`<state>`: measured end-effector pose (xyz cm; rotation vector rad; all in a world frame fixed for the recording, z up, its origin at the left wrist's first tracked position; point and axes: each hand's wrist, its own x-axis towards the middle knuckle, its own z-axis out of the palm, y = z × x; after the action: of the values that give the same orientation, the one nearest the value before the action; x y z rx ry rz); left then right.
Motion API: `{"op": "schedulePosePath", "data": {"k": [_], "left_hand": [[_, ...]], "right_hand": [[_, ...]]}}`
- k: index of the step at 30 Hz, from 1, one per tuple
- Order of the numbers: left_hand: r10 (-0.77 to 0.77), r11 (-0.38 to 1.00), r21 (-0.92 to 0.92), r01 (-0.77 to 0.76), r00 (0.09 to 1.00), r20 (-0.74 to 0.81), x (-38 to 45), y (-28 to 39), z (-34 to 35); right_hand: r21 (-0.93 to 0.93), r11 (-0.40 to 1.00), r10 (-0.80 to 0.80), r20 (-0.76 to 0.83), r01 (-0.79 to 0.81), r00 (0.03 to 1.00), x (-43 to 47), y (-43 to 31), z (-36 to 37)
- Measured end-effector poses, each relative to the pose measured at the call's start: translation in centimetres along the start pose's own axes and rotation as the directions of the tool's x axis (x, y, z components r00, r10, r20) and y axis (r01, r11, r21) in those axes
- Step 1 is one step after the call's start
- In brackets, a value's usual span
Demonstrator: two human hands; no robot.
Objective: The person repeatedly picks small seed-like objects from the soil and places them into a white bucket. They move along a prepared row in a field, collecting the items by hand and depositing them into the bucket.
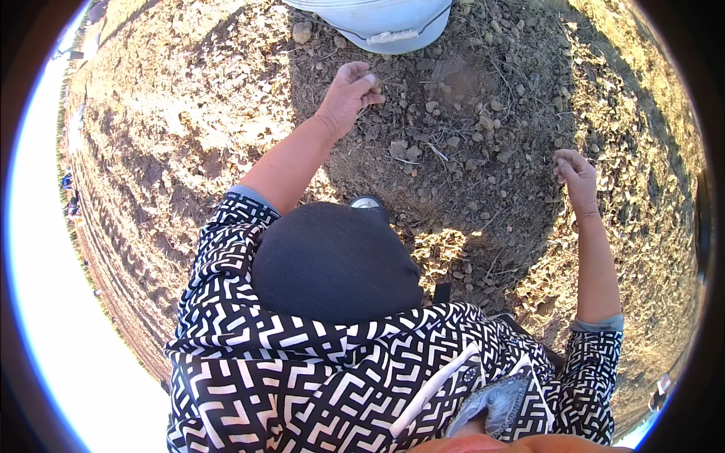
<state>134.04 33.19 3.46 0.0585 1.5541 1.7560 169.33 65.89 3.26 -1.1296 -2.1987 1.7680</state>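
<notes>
My left hand [355,93] is raised over the shaded soil, just below a white bucket [391,25] with a wire handle. Its fingers are curled, and whether something small lies between them is not plain. Over to the right, my right hand [573,170] hangs above the soil with thumb and fingertips close together; I cannot tell if it pinches anything. Between the hands, the ground [464,164] is strewn with clods, dry stalks and small roundish lumps. A larger clod [399,149] lies near the middle. The bucket's contents are out of view.
My dark-covered knee [334,263] and a shoe tip [367,202] are below my left hand. A stone or clod [302,32] sits left of the bucket. Dry leaf litter [226,102] covers the sunlit field. Small distant people [72,206] show at the left edge.
</notes>
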Motion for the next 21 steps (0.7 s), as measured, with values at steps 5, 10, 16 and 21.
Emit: {"op": "schedulePosePath", "data": {"k": [5,10,16,21], "left_hand": [[-0.182,0.975,-0.093,0.201,0.966,0.182,-0.5,4.2,-5.2],[-0.112,0.706,0.686,-0.178,0.928,0.356,-4.1,9.6,3.6],[-0.307,0.348,0.830,-0.436,0.783,0.540,-9.1,16.4,13.0],[-0.137,0.371,0.739,-0.562,0.754,0.642,-6.7,17.5,13.1]], "right_hand": [[-0.386,0.920,-0.080,-0.004,0.072,0.997,-1.7,2.9,-9.5],[-0.691,0.718,-0.024,-0.147,-0.085,0.989,-8.5,6.9,-19.9],[-0.084,0.966,0.230,-0.143,-0.244,0.963,-13.6,8.5,-22.4],[-0.192,0.967,0.184,0.063,-0.169,0.981,-11.4,5.1,-17.4]]}}
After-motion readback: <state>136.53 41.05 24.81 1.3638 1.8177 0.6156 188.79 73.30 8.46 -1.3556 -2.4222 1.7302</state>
